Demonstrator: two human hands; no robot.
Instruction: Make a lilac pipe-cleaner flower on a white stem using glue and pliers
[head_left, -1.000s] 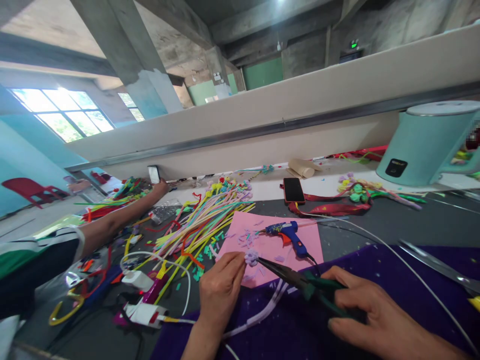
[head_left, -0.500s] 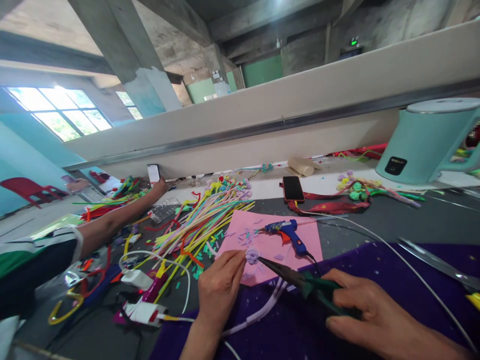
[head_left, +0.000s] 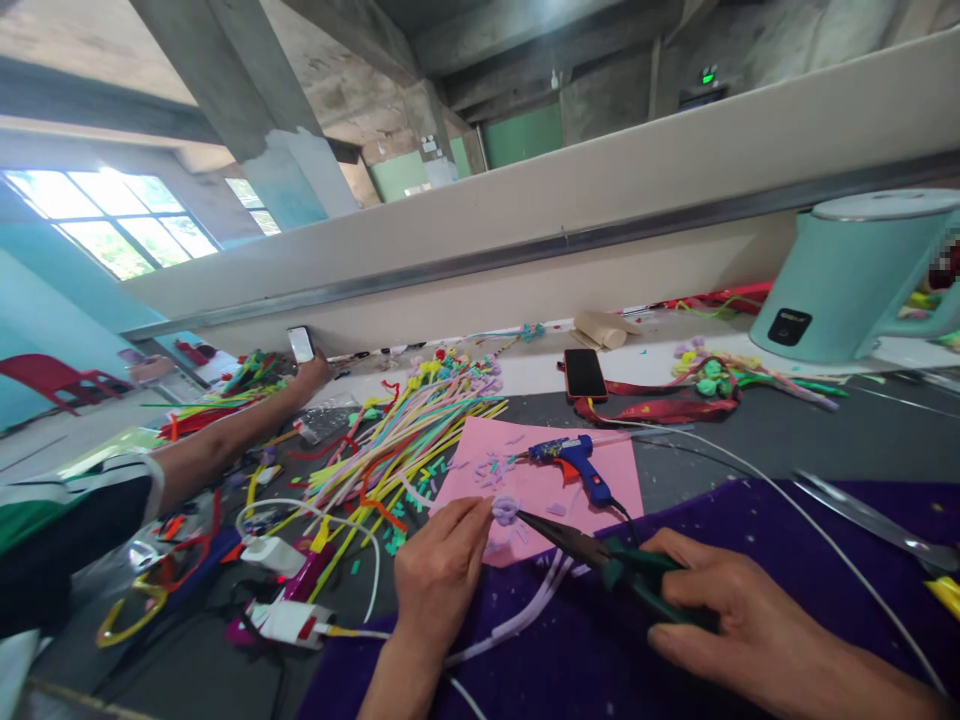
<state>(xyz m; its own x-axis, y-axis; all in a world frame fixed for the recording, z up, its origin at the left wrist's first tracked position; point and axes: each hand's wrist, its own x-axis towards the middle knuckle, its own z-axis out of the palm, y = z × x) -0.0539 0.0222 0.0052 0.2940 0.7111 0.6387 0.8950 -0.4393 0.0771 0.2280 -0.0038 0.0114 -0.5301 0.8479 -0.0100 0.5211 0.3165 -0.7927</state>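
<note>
My left hand [head_left: 439, 570] pinches a small coiled lavender piece [head_left: 505, 510] between thumb and fingertips, above a pink sheet [head_left: 619, 460]. My right hand [head_left: 724, 610] is wrapped round the green handles of long-nose pliers [head_left: 577, 543], whose dark tip touches the right side of the lavender piece. Behind them, a blue glue gun [head_left: 574, 460] lies on the pink sheet beside lavender and teal snippets [head_left: 491, 470]. Lavender strips [head_left: 532, 612] lie below, across a dark purple cloth [head_left: 600, 650].
Many colored stems [head_left: 405, 440] spread left of the sheet. White chargers [head_left: 289, 622] and cables sit lower left. A co-worker's arm [head_left: 232, 430] reaches toward a phone [head_left: 301, 344]. Another phone [head_left: 584, 375], a teal kettle [head_left: 847, 275] and scissors [head_left: 870, 520] are also there.
The co-worker's hand and the phone by it have shifted slightly left, and the phone tilts more. My hands, the pliers and the lavender piece keep nearly the same place.
</note>
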